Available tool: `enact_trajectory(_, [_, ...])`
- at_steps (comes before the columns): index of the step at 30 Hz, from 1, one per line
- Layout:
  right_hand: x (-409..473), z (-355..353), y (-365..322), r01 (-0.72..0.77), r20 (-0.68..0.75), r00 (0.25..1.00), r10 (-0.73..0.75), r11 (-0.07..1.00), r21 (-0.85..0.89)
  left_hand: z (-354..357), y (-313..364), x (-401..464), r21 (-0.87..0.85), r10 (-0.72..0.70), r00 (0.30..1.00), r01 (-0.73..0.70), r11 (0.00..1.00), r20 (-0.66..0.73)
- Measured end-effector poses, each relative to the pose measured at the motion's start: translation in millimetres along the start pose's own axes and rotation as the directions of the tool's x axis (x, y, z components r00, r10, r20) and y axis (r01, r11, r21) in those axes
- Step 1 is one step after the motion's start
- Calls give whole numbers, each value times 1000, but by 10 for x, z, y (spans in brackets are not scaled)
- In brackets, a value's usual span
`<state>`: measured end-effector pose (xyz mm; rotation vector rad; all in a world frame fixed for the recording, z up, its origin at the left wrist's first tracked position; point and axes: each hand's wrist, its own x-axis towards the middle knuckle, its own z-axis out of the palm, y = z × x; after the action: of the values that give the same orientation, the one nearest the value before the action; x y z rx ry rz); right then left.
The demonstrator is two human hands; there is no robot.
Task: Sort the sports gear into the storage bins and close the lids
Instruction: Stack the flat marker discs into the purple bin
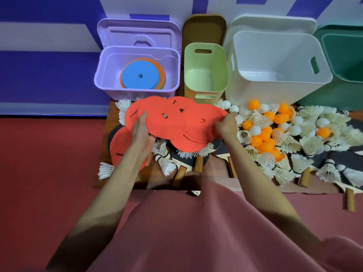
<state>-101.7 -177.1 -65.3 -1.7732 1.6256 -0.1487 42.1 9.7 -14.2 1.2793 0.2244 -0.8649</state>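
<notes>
Now both hands gripping fanned red discs (pixel 172 124), left hand (pixel 142 132), right hand (pixel 225 124)

Mirrored black print on a red disc (pixel 149 118), apparently "ONICE", other marks illegible

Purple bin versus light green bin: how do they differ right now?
The purple bin is wide, translucent and already holds flat discs; the light green bin is narrower, opaque, has handle slots and looks empty. Both are open, each with a lid propped behind it.
</notes>
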Motion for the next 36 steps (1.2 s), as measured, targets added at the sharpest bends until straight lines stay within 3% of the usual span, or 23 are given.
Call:
enact_trajectory(5, [-165, -164, 50, 269, -48, 962, -268, 963, -2, -89, 39, 19, -37, 22, 996, -25, 999, -88])
enact_trajectory(7, [-289, -197, 32, 348, -158, 931, -330, 931, 110, -131, 50, 18, -69, 27, 992, -35, 997, -123])
enact_trajectory(10, [-429, -180, -18, 406, -310, 900, -306, 847, 344, -192, 57, 18, -92, 27, 990, -40, 995, -135])
enact_trajectory(12, [-509, -141, -72, 360, -251, 931, -264, 768, 530, -216, 48, 28, -83, 8, 993, -18, 996, -118])
enact_trajectory(16, [-714, 24, -209, 131, 56, 964, -262, 645, 753, -197, 7, -14, -68, -73, 995, 69, 995, -68])
enact_trajectory(23, [-932, 254, -251, 160, 195, 906, -375, 731, 664, -172, -88, -146, -93, -186, 980, 191, 977, 65])
enact_trajectory(28, [-887, 242, -133, 244, 269, 866, -422, 825, 510, -162, -179, -184, -109, -161, 983, 170, 979, 82])
enact_trajectory(31, [-754, 254, 3, 292, 142, 919, -367, 878, 380, -149, -180, -166, -98, -128, 989, 135, 986, 76])
enact_trajectory(34, [-625, 272, 210, 169, -28, 985, -168, 943, 288, -164, -193, -142, -83, -109, 991, 115, 990, 73])
enact_trajectory(36, [-580, 264, 324, 79, -53, 996, -69, 970, 232, -175, -199, -142, -86, -94, 992, 101, 991, 85])
